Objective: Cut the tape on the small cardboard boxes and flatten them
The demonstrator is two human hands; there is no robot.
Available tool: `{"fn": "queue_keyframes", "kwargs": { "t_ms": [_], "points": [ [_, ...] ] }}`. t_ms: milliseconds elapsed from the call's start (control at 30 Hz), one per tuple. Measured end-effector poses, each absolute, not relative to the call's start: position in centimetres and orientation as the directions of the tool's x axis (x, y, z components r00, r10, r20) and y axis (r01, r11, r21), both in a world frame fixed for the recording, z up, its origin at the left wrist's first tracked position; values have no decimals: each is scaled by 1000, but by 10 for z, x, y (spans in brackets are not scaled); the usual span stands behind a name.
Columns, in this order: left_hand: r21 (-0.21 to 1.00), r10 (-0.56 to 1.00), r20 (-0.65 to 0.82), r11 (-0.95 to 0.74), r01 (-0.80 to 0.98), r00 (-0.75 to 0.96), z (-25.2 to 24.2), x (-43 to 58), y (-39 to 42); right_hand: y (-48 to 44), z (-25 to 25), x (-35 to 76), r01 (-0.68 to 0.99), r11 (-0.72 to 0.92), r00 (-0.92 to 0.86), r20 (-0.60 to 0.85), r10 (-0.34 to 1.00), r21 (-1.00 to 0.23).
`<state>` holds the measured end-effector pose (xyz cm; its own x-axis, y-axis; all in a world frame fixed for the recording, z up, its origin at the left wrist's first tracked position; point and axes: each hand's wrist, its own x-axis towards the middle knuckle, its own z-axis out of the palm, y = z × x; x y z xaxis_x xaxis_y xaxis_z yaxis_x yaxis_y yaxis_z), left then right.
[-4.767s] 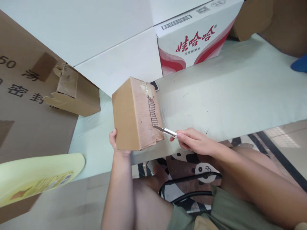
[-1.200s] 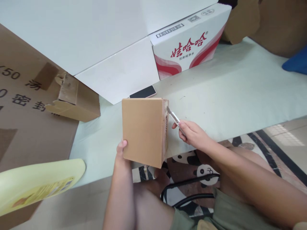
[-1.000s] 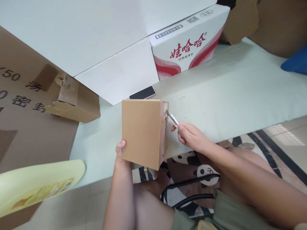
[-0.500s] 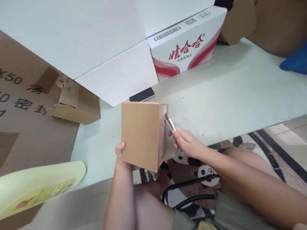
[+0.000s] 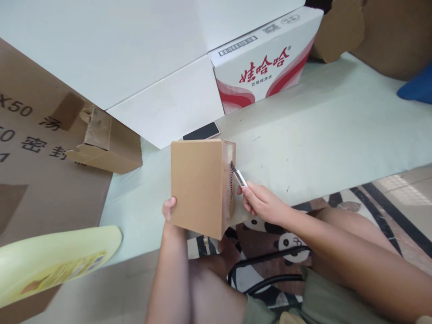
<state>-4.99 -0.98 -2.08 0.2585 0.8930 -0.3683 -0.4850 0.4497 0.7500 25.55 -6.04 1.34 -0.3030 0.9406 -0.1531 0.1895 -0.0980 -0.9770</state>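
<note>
A brown cardboard box [image 5: 196,188] is held tilted over the near edge of the table. My left hand [image 5: 168,210] grips its lower left edge; the thumb shows on the front face and the other fingers are hidden behind. Clasped in my right hand [image 5: 258,201] is a white-handled utility knife [image 5: 240,178]. Its blade tip touches the box's right side, at the upper end of a dark jagged line in the clear tape there.
Behind the box a dark phone [image 5: 201,131] lies on the pale green table [image 5: 337,130]. White cartons [image 5: 261,74] stand at the back. On the left are a small open carton [image 5: 123,143] and a yellow-green bottle [image 5: 67,256]. Something blue [image 5: 416,92] is at the right edge.
The knife tip has moved slightly down along the taped side. The box sits a little higher in view, with my left hand still gripping it.
</note>
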Motion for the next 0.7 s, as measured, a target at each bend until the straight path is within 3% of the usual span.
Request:
{"fn": "queue_keyframes", "kwargs": {
  "t_ms": [700],
  "points": [
    [776, 901, -364, 434, -458, 238, -19, -48, -6, -60, 9, 258, 193, -103, -303, -159, 940, -976]
  ]
}}
